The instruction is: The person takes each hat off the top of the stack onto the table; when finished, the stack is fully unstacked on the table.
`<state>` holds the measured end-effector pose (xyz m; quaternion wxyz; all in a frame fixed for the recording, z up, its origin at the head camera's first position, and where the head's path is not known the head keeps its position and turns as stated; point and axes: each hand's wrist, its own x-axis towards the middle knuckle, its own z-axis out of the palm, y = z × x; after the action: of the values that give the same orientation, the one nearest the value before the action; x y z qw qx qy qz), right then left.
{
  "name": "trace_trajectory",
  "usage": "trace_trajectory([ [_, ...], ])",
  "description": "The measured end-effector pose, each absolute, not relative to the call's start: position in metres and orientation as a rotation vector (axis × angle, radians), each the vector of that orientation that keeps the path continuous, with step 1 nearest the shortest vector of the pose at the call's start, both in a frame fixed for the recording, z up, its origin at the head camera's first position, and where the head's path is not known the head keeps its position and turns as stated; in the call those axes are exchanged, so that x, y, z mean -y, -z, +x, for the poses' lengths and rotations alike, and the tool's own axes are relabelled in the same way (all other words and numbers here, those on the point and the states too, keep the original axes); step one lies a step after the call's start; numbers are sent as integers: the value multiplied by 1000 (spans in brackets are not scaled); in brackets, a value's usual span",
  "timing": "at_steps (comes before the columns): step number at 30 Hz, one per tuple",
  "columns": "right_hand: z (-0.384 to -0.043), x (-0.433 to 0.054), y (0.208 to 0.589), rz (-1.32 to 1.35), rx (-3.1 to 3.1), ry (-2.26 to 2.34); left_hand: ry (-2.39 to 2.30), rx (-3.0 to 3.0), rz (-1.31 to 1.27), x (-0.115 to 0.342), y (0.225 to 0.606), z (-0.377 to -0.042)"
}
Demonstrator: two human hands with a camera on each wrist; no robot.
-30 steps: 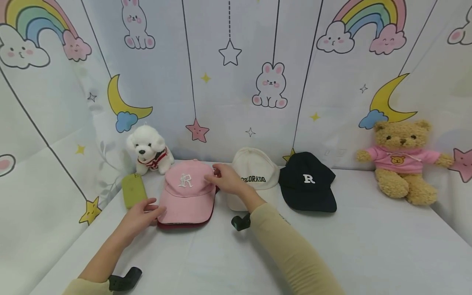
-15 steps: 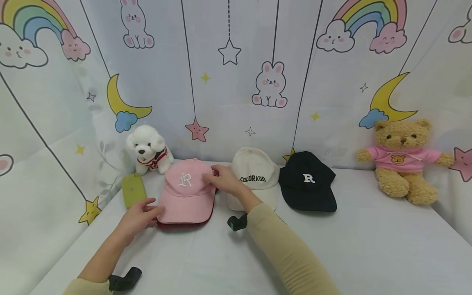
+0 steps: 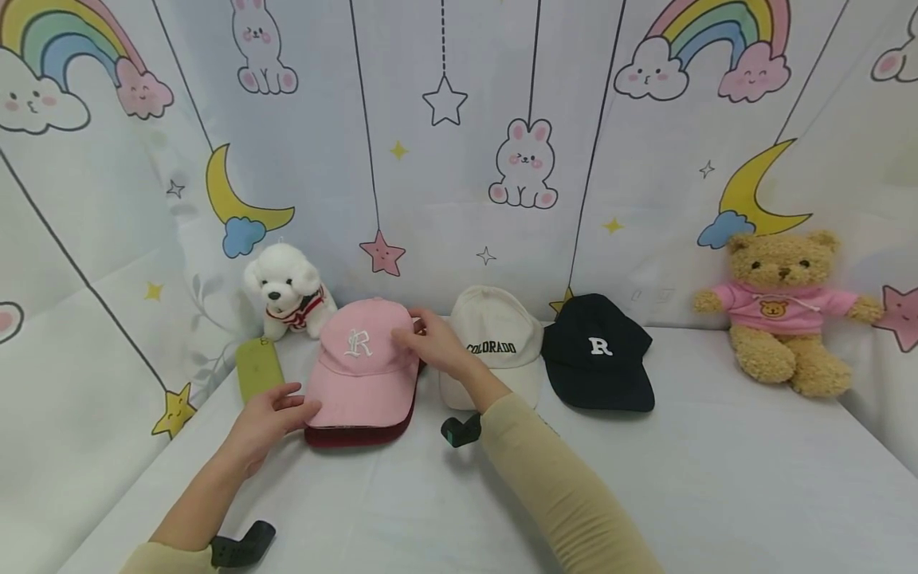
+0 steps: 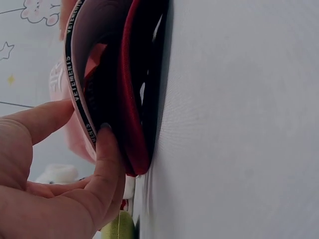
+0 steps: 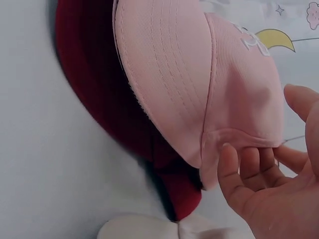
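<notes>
A pink baseball cap (image 3: 362, 399) with a white embroidered R sits tilted over a dark red cap (image 3: 358, 436), with a gap between their brims. My left hand (image 3: 268, 422) pinches the pink brim at its left corner. In the left wrist view its thumb lies on top and its fingers (image 4: 106, 149) reach under the lettered edge, just above the red brim (image 4: 130, 89). My right hand (image 3: 441, 347) holds the pink cap's right side. In the right wrist view its fingers (image 5: 229, 167) curl at the cap's lower edge, the thumb beside the crown.
A cream COLORADO cap (image 3: 495, 383), partly behind my right forearm, and a black cap (image 3: 602, 383) stand to the right. Left of the pink cap are a white toy dog (image 3: 283, 279) and a yellow-green case-like object (image 3: 258, 371). A teddy bear (image 3: 782, 319) sits far right.
The pink cap has risen and shifted slightly back off the red cap, so more of the red brim shows. My right hand has moved slightly left; the left stays at the brim.
</notes>
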<state>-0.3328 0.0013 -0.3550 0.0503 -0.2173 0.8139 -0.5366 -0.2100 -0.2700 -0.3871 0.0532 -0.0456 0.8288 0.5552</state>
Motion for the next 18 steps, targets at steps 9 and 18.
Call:
trace_trajectory([
  [9,-330,-1,340,-704,-2435,1698,-1783,-2465,-115,269,382,-208],
  [18,-325,-11,326,-745,-2466,1701,-1867,-2414,-46,265,373,-205],
])
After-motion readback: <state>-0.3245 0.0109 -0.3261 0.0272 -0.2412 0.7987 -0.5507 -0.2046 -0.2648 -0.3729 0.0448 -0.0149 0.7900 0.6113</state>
